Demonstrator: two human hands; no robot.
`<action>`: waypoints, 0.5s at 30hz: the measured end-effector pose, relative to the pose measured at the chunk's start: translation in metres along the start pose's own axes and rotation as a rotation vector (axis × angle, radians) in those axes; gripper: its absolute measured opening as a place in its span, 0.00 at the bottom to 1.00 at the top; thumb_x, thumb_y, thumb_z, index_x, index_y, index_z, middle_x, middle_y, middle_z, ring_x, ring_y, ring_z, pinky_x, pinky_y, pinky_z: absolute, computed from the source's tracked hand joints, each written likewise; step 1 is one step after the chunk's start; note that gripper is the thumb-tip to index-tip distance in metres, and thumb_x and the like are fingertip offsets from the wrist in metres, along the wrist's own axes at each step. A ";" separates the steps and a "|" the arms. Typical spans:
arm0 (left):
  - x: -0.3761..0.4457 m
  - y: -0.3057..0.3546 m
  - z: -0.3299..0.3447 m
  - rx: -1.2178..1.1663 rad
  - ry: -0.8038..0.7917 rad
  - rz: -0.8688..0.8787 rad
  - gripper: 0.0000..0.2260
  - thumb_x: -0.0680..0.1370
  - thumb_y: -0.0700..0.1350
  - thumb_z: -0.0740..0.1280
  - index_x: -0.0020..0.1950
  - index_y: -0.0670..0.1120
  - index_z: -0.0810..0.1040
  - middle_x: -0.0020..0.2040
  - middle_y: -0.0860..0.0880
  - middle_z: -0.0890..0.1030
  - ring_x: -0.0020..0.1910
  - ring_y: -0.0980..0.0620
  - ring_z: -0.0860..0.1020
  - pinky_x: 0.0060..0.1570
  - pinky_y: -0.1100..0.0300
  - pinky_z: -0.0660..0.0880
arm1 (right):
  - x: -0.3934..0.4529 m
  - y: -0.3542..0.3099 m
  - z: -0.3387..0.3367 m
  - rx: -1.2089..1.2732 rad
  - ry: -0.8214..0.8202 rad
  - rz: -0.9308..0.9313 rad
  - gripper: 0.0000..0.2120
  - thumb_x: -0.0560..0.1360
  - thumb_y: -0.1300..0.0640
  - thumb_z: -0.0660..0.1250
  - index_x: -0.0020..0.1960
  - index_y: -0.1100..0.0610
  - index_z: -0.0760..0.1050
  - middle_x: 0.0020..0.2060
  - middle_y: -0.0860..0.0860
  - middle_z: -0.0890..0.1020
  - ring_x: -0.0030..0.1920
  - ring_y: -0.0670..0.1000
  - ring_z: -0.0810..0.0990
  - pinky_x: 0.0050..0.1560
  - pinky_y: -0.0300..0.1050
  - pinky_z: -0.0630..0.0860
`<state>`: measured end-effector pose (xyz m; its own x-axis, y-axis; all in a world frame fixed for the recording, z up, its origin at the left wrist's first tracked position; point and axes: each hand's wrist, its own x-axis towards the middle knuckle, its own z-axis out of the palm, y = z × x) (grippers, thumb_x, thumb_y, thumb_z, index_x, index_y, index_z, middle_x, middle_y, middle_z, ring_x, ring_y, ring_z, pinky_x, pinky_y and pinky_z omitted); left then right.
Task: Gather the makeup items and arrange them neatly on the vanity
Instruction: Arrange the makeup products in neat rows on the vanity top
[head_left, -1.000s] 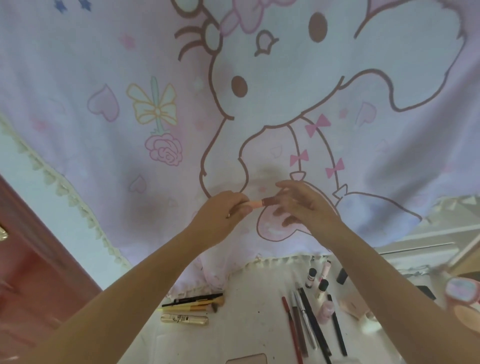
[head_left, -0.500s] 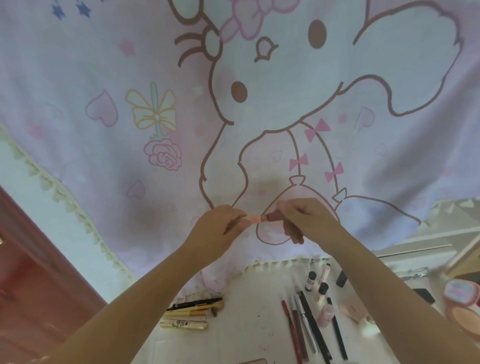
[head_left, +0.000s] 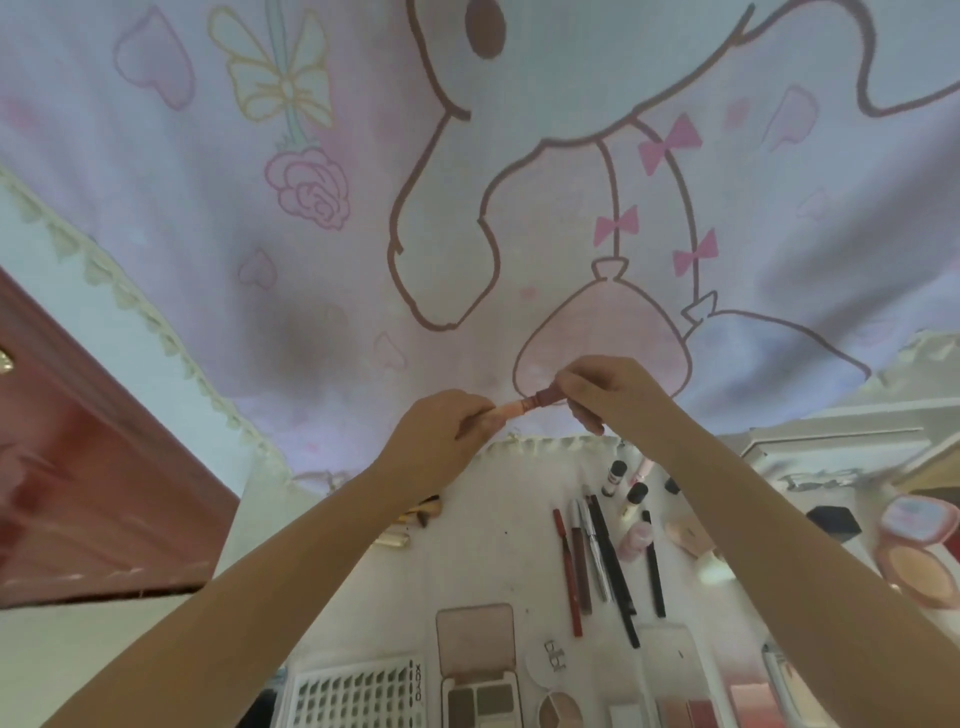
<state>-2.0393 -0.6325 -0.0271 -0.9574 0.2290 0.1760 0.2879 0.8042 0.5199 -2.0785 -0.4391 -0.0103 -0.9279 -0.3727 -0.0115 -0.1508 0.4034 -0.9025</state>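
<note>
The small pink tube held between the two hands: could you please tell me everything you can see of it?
The pink tube is a slim stick in two sections: a pale peach part pinched by the left hand and a darker mauve part gripped by the right hand. It looks like smooth plastic. It lies roughly level, tilting up slightly to the right, raised above the vanity and in front of the cartoon cloth. Only the fingers touch it; whether the sections are joined or parting is unclear.

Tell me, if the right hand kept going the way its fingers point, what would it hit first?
Probably the left hand: the right hand points leftward along the small tube both hold. Depth looks matched, but that's uncertain.
</note>
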 end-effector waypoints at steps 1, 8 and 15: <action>-0.003 0.000 0.006 0.008 -0.033 -0.030 0.11 0.79 0.48 0.59 0.41 0.45 0.74 0.31 0.53 0.68 0.32 0.56 0.66 0.35 0.70 0.65 | 0.000 0.005 0.001 0.005 -0.023 0.018 0.09 0.77 0.60 0.59 0.41 0.57 0.77 0.18 0.42 0.72 0.19 0.40 0.67 0.25 0.30 0.66; -0.029 -0.008 0.072 -0.061 -0.234 -0.354 0.11 0.78 0.50 0.61 0.42 0.47 0.78 0.33 0.54 0.72 0.34 0.55 0.71 0.33 0.67 0.64 | 0.015 0.052 0.016 0.181 -0.230 0.327 0.07 0.76 0.63 0.62 0.54 0.60 0.72 0.32 0.53 0.77 0.30 0.47 0.75 0.30 0.34 0.75; -0.042 0.003 0.161 -0.089 -0.302 -0.713 0.14 0.78 0.50 0.59 0.40 0.43 0.76 0.36 0.48 0.77 0.41 0.48 0.79 0.40 0.61 0.72 | 0.032 0.130 0.053 -0.498 -0.417 0.334 0.19 0.78 0.63 0.52 0.69 0.60 0.63 0.64 0.58 0.71 0.61 0.55 0.73 0.57 0.42 0.70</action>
<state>-2.0015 -0.5512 -0.1678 -0.8732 -0.1772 -0.4540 -0.4105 0.7695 0.4893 -2.1092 -0.4428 -0.1511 -0.7593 -0.4105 -0.5049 -0.1115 0.8465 -0.5206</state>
